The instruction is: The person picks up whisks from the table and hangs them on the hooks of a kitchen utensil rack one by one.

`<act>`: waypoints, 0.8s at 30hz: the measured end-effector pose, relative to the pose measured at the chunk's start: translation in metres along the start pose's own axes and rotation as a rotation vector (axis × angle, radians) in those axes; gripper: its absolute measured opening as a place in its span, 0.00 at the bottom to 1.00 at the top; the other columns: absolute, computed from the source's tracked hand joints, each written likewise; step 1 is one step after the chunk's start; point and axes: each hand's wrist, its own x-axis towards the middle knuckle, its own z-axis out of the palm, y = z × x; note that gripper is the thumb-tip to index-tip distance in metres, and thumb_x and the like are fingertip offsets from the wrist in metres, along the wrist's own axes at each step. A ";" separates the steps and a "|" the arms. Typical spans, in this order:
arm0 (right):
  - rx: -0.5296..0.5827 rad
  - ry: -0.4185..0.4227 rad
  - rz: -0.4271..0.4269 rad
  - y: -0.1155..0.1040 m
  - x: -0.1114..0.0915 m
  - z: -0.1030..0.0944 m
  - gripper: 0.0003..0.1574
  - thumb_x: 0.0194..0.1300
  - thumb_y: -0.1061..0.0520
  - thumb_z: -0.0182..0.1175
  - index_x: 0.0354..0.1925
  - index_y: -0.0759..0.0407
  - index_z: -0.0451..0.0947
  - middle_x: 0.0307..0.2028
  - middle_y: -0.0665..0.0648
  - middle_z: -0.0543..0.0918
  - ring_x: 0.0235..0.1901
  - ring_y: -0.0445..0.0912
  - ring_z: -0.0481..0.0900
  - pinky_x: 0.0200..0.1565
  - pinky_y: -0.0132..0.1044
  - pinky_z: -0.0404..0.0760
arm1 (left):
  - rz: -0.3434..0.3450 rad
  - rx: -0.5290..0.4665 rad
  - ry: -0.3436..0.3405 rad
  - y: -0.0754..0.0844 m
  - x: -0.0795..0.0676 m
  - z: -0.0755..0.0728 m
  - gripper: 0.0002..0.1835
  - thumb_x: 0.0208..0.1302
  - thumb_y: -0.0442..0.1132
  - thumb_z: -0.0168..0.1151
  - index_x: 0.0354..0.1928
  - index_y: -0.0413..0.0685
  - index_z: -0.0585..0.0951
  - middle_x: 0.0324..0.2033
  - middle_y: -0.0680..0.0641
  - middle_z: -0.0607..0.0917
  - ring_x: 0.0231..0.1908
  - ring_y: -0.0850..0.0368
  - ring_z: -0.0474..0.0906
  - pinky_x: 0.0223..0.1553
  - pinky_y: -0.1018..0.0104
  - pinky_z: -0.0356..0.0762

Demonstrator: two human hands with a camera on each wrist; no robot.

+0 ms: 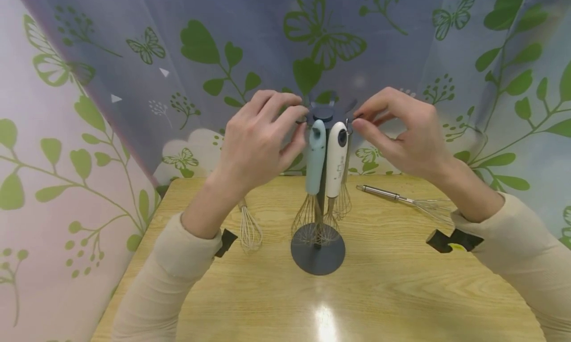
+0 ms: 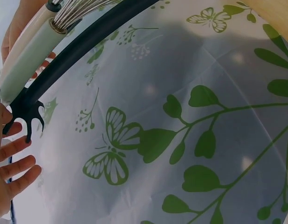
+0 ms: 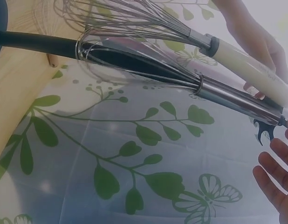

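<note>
A dark whisk stand (image 1: 322, 115) with hooks round its top rises from a round base (image 1: 318, 265). A whisk with a light blue handle (image 1: 314, 168) and one with a white handle (image 1: 335, 173) hang at its front. Beside them hangs a metal-handled whisk (image 3: 237, 99). My left hand (image 1: 260, 136) pinches a hook on the stand's left side between thumb and fingers. On the right side, my right hand (image 1: 403, 131) pinches another hook with thumb and forefinger, right by the metal whisk's hanging end. The other right fingers are spread (image 3: 274, 175).
A wooden-handled whisk (image 1: 250, 228) lies on the table at the left. Another metal whisk (image 1: 401, 198) lies at the right, partly under my right forearm. Behind the wooden table (image 1: 379, 292) hangs a curtain (image 1: 392, 49) with green leaves and butterflies.
</note>
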 end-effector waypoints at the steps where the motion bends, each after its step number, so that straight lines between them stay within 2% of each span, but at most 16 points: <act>1: -0.005 0.001 -0.003 -0.001 0.000 0.000 0.33 0.76 0.37 0.60 0.39 0.68 0.84 0.34 0.61 0.88 0.40 0.23 0.81 0.44 0.18 0.82 | 0.000 -0.002 0.002 0.000 0.000 0.000 0.10 0.72 0.37 0.58 0.44 0.42 0.87 0.48 0.44 0.91 0.49 0.44 0.85 0.50 0.57 0.88; 8: -0.017 0.011 -0.021 -0.007 -0.002 0.001 0.32 0.76 0.39 0.61 0.38 0.69 0.83 0.33 0.61 0.87 0.40 0.23 0.81 0.44 0.18 0.82 | -0.015 0.000 0.004 -0.001 -0.001 -0.003 0.10 0.76 0.38 0.56 0.42 0.42 0.86 0.48 0.44 0.91 0.52 0.44 0.84 0.52 0.59 0.88; 24: -0.071 0.041 -0.007 -0.015 -0.005 0.001 0.31 0.76 0.39 0.61 0.37 0.67 0.84 0.31 0.61 0.88 0.38 0.26 0.81 0.44 0.17 0.81 | -0.033 0.004 -0.030 0.000 -0.002 -0.003 0.11 0.78 0.40 0.56 0.43 0.42 0.85 0.45 0.44 0.89 0.50 0.44 0.83 0.55 0.58 0.86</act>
